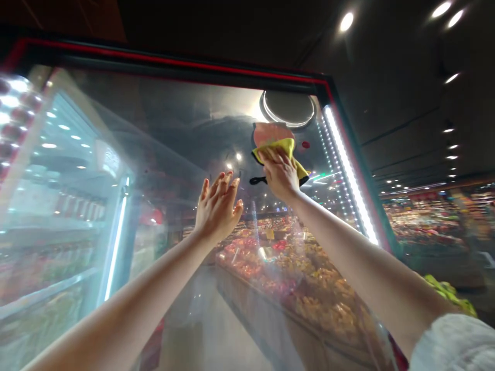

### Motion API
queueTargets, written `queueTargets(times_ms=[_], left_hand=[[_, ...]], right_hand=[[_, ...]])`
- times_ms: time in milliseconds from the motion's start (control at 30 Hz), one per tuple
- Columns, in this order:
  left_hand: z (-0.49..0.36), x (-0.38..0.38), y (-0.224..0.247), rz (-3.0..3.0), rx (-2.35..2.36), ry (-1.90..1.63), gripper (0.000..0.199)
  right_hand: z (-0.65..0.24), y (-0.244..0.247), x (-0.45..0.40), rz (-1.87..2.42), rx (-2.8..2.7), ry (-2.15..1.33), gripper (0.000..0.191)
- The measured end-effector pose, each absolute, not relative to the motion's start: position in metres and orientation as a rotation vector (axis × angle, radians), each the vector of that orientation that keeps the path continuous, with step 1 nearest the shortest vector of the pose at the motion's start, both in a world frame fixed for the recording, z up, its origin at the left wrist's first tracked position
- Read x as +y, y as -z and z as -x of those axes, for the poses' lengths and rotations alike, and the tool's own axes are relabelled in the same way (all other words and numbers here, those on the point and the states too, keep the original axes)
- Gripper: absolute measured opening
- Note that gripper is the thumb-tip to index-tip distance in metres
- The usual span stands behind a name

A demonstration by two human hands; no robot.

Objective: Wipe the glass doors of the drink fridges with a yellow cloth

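Observation:
My right hand (281,174) is raised high against a large glass or mirror-like panel (181,134). Under its fingers is a yellow cleaning cloth (288,146) with a black edge, pressed to the panel. A salmon-coloured part (268,133) shows above the yellow, and a black loop hangs out at the left; whether the salmon part is the cloth's other side, I cannot tell. Lower and to the left, my left hand (218,206) is held up with fingers stretched and apart, nothing in it. Whether it touches the panel is unclear.
A dark frame (174,61) with a red line borders the panel, and a bright light strip (350,175) runs down its right side. Produce displays (278,268) appear in the panel, seemingly reflected. Lit shelves (58,206) show at left, blurred. Shop stands (425,216) lie far right.

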State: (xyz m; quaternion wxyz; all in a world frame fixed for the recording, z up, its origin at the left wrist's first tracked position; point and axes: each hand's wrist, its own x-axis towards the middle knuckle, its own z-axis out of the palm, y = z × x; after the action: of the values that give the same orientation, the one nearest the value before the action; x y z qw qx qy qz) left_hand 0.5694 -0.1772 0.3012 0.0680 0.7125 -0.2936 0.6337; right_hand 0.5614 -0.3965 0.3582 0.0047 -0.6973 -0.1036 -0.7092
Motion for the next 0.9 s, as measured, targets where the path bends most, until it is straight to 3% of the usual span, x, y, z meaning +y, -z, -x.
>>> queueTargets(times_ms=[133,367,567,767,900], left_hand=[[-0.568,-0.168,-0.294,-2.147,-0.905,-1.902,0.055],[-0.566,-0.156,-0.287,-2.216,-0.815,-1.885,0.053],[-0.565,-0.143,-0.279,-2.204,-0.785,-1.921,0.054],[-0.565,-0.119,-0.273,-2.230,-0.692,-1.917,0.053],[-0.566,-0.117,-0.271,-2.268,-0.673,-1.893,0.054]], right_hand=[[-0.550,-0.339,-0.391,2.422,-0.718,2.152,0.052],[-0.561,-0.363,-0.371,2.155,-0.363,2.179,0.054],[-0.555,-0.343,-0.350,2.399,-0.853,2.115,0.054],[-0.569,-0.382,-0.355,2.092,-0.323,2.138,0.057],[-0.575,-0.391,-0.324,2.216,-0.614,2.112,0.057]])
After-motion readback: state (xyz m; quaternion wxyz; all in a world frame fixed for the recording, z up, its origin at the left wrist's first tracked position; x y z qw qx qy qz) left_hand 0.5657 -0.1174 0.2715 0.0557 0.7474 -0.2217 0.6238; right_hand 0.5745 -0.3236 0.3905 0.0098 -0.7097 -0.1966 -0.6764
